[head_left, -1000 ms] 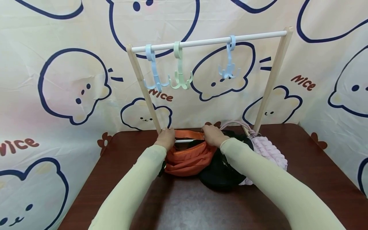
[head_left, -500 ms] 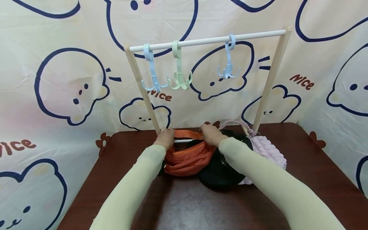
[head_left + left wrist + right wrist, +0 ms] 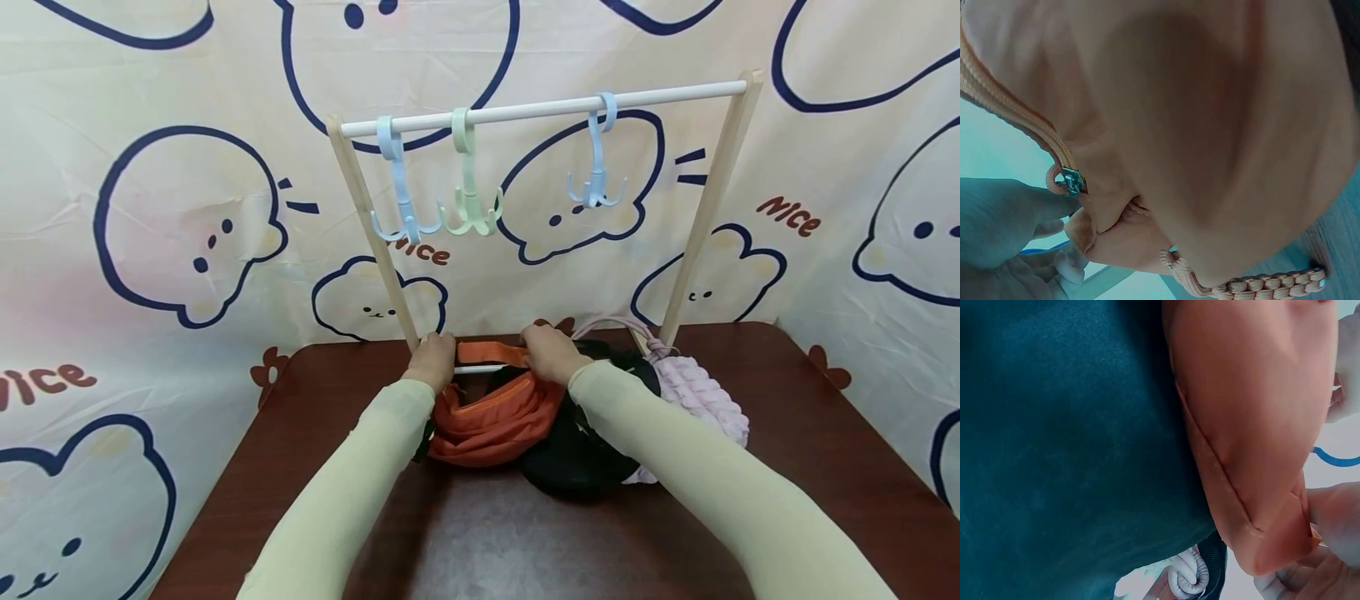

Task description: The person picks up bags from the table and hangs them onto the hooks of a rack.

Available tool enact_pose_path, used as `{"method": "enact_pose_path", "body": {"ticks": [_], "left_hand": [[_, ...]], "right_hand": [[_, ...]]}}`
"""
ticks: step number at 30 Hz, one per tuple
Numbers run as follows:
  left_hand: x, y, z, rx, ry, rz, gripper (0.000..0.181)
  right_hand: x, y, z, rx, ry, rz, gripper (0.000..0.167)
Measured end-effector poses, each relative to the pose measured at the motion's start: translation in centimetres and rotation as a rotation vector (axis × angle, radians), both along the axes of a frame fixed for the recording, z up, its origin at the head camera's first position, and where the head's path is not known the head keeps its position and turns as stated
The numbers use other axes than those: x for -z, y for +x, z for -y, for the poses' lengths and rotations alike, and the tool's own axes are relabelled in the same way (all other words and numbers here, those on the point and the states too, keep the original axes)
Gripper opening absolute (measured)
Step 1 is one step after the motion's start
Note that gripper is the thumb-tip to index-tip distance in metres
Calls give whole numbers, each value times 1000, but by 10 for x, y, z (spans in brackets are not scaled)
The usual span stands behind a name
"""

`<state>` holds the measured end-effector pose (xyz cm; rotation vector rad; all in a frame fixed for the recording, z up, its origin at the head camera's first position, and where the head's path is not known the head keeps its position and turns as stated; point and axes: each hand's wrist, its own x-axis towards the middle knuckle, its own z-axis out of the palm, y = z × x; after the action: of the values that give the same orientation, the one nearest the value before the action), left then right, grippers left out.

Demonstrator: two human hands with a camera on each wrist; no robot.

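Observation:
An orange zippered bag (image 3: 495,421) is held at both ends, its body sagging near the table between my hands. My left hand (image 3: 433,360) pinches the bag's left end; in the left wrist view, its fingers (image 3: 1035,219) are by the metal zipper pull (image 3: 1072,181) and a braided strap (image 3: 1266,287) hangs below. My right hand (image 3: 553,354) grips the opposite end, with the thumb and fingers pinching the orange corner (image 3: 1282,544) in the right wrist view. Behind and right of it lies a black bag (image 3: 573,462), partly covered by my right forearm.
A pale pink quilted bag (image 3: 708,396) with a knotted strap lies at the right. Above stands a wooden rack with a white rod (image 3: 532,109). A blue hook (image 3: 405,200), a green hook (image 3: 468,187) and another blue hook (image 3: 597,162) hang from it.
The orange bag's front has sunk slightly and its top gapes a little wider. Both hands stay nearly where they were, still gripping the ends.

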<state>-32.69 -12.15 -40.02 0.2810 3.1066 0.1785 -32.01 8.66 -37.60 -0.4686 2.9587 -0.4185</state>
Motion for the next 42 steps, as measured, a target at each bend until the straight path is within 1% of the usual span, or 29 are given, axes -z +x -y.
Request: {"method": "enact_pose_path", "body": {"ticks": [6,12,18,21,25,30,36,42], "left_hand": [[-4,2,3,-7,16,4,21],[-10,5,6,-13,37,45,26],[-13,6,6,-11,49,61,32],[-14,7,7,-5,54,65,30],[-15,9,10,0,50,61,26],[-15,11,13,13,52,48,24],[-17,13,16,36,38,16,21],[-18,15,19,39,51,10,20]], "right_hand": [[-2,1,0,-4,16,-28,25],[-2,-1,-2,0,14,-41,20],[-2,-2,-9,-12,-14,-38,22],[-4,-1,-10,-17,-20,-43,24],[-6,-1,-10,-21,-42,-28,25],[-7,1,-10,-12,-72,-7,24],[-9,2,-12,-27,-77,-17,20],[-13,5,-13,-44,-72,-20,15]]}}
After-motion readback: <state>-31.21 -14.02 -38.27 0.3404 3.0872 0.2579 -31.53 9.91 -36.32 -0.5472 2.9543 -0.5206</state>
